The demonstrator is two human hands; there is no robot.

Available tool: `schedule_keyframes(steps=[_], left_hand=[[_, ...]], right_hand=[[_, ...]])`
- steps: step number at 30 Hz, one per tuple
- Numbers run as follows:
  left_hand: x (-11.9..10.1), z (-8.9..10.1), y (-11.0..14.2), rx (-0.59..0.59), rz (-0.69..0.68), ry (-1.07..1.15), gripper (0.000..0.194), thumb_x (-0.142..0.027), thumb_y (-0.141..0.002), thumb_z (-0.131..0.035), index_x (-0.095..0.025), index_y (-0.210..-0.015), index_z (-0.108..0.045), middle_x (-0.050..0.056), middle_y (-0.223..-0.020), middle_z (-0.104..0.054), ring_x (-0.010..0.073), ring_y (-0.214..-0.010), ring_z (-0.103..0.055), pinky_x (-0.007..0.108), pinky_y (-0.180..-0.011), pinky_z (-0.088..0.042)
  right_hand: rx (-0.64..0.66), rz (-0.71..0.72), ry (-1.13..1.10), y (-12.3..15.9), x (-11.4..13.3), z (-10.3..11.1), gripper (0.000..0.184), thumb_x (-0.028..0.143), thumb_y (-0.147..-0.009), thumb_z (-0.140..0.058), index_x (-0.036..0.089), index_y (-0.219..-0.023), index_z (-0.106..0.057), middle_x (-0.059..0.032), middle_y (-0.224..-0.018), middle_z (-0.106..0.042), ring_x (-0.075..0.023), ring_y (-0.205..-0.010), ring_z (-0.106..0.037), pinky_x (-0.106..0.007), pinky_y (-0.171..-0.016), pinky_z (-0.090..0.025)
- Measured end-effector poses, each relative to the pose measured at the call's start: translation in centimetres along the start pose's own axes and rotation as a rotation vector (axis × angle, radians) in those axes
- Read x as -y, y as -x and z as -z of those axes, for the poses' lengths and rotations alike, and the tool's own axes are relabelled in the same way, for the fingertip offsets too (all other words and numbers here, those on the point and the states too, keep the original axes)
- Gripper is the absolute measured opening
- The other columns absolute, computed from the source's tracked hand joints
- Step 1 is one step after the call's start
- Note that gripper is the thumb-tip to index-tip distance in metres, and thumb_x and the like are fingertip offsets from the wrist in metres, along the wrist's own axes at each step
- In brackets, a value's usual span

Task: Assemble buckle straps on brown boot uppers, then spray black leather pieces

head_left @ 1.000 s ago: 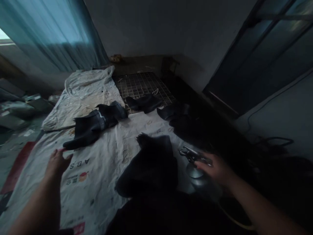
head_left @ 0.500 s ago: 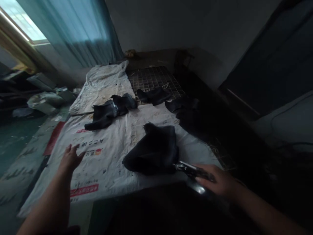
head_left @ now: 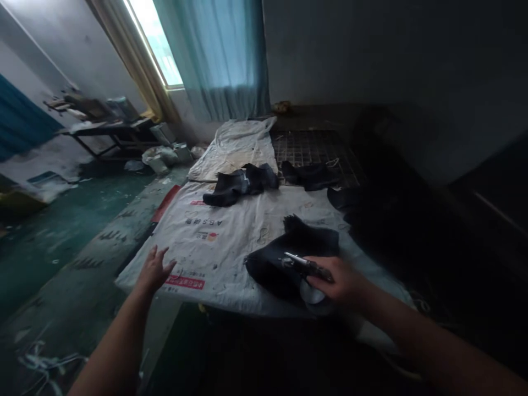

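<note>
My right hand [head_left: 336, 280] is wrapped round a metal spray gun [head_left: 307, 268] with a pale cup hanging beneath it. The gun's nozzle points left, over a dark, folded-looking piece of material [head_left: 274, 256] with a jagged tab at its top. Whether this piece is cloth or leather cannot be made out. My left hand [head_left: 154, 269] hovers over the near left part of the white printed sheet [head_left: 235, 236], its fingers spread and holding nothing. The dark piece lies on this sheet, partly hidden by my right hand and the gun.
More dark pieces [head_left: 226, 188] lie farther back on the sheet, and another [head_left: 309, 175] rests near a wire grid [head_left: 313, 143]. A blue curtain [head_left: 226, 60] hangs beside the window. Bags [head_left: 160, 157] and a table with machinery [head_left: 107, 129] stand at the left. Deep shadow covers the right.
The view has turned left, so the table appears farther right. My right hand has moved the spray gun from the dark piece's right edge to above its middle. My left hand stays spread.
</note>
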State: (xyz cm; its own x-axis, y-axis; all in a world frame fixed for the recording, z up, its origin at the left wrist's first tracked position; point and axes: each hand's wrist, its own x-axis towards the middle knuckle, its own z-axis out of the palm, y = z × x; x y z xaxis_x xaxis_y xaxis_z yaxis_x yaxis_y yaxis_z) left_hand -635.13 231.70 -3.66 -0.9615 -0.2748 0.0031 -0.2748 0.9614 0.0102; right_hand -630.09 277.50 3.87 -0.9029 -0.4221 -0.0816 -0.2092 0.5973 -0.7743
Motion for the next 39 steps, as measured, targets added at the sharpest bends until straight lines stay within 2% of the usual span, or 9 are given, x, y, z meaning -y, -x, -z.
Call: schedule_keyframes(steps=[8,13,15,18,22,24,26,30,39], left_hand=[[-0.3,-0.7,2.7,0.072,0.002,0.024,0.049,-0.030,-0.076,-0.050,-0.013,-0.122,-0.047,0.016,-0.139,-0.036,0.0263,-0.126,-0.037,0.036,-0.101,-0.035],[-3.8,-0.2,2.0,0.009,-0.164,0.044,0.039,-0.027,-0.078,-0.051,-0.014,-0.115,-0.054,0.014,-0.135,-0.042,0.0255,-0.126,-0.038,0.036,-0.103,-0.033],[-7.3,-0.1,2.1,-0.057,-0.324,0.115,0.033,-0.026,-0.079,-0.050,-0.014,-0.109,-0.057,0.014,-0.130,-0.047,0.0249,-0.123,-0.042,0.036,-0.102,-0.035],[-14.8,-0.6,3.7,-0.076,-0.688,0.257,0.025,-0.025,-0.081,-0.048,-0.019,-0.103,-0.060,0.010,-0.119,-0.056,0.0211,-0.112,-0.051,0.034,-0.097,-0.039],[-25.3,-1.9,7.6,0.136,-1.386,0.249,0.020,-0.029,-0.081,-0.052,-0.020,-0.095,-0.062,0.007,-0.111,-0.060,0.0201,-0.104,-0.053,0.032,-0.091,-0.042],[-29.2,-2.4,8.8,0.271,-1.550,0.112,0.020,-0.030,-0.078,-0.057,-0.018,-0.093,-0.062,0.010,-0.105,-0.061,0.0231,-0.099,-0.055,0.034,-0.083,-0.045],[-31.9,-2.7,9.2,0.430,-1.513,0.008,0.021,-0.027,-0.072,-0.062,-0.017,-0.091,-0.063,0.011,-0.101,-0.063,0.0256,-0.093,-0.057,0.035,-0.076,-0.046],[-34.5,-2.8,8.0,0.637,-1.245,-0.021,0.008,-0.023,-0.071,-0.060,-0.017,-0.073,-0.064,0.011,-0.086,-0.066,0.0245,-0.079,-0.062,0.031,-0.066,-0.046],[-35.7,-3.1,4.4,0.504,-0.845,0.144,0.029,-0.015,-0.083,-0.033,-0.012,-0.099,-0.057,0.013,-0.094,-0.065,0.0203,-0.085,-0.063,0.027,-0.068,-0.046]], right_hand=[[0.135,0.098,-0.010,-1.9,2.5,-0.2,0.013,0.022,-0.074,-0.049,0.018,-0.076,-0.061,0.0008,-0.064,-0.059,-0.0148,-0.060,-0.054,-0.024,-0.057,-0.041],[-0.050,-0.032,-0.090,-0.8,-0.1,0.8,0.021,0.028,-0.076,-0.049,0.017,-0.087,-0.063,-0.0006,-0.069,-0.063,-0.0167,-0.065,-0.058,-0.024,-0.059,-0.043],[-0.174,-0.124,-0.052,-0.1,-1.3,1.3,0.027,0.033,-0.076,-0.048,0.016,-0.092,-0.063,-0.0021,-0.070,-0.064,-0.0186,-0.066,-0.060,-0.026,-0.059,-0.044],[-0.329,-0.227,0.019,1.0,-2.9,2.0,0.033,0.036,-0.076,-0.047,0.015,-0.096,-0.063,-0.0042,-0.072,-0.066,-0.0211,-0.068,-0.062,-0.029,-0.061,-0.046],[-0.490,-0.229,-0.102,3.0,-4.6,2.4,0.032,0.037,-0.076,-0.049,0.017,-0.098,-0.062,-0.0058,-0.086,-0.069,-0.0231,-0.082,-0.064,-0.031,-0.072,-0.048],[-0.561,-0.231,-0.213,4.3,-5.3,2.1,0.031,0.037,-0.077,-0.051,0.018,-0.099,-0.062,-0.0054,-0.087,-0.069,-0.0234,-0.086,-0.064,-0.032,-0.076,-0.048],[-0.641,-0.247,-0.315,5.6,-5.8,1.7,0.029,0.036,-0.078,-0.053,0.018,-0.099,-0.063,-0.0056,-0.087,-0.070,-0.0241,-0.088,-0.064,-0.033,-0.078,-0.049],[-0.808,-0.274,-0.463,7.9,-6.0,0.8,0.025,0.034,-0.076,-0.058,0.020,-0.096,-0.064,-0.0062,-0.094,-0.070,-0.0249,-0.093,-0.063,-0.036,-0.082,-0.049],[-0.961,-0.193,-0.405,8.4,-4.5,-0.5,0.024,0.030,-0.078,-0.055,0.021,-0.098,-0.064,-0.0066,-0.098,-0.069,-0.0249,-0.095,-0.062,-0.039,-0.085,-0.048]])
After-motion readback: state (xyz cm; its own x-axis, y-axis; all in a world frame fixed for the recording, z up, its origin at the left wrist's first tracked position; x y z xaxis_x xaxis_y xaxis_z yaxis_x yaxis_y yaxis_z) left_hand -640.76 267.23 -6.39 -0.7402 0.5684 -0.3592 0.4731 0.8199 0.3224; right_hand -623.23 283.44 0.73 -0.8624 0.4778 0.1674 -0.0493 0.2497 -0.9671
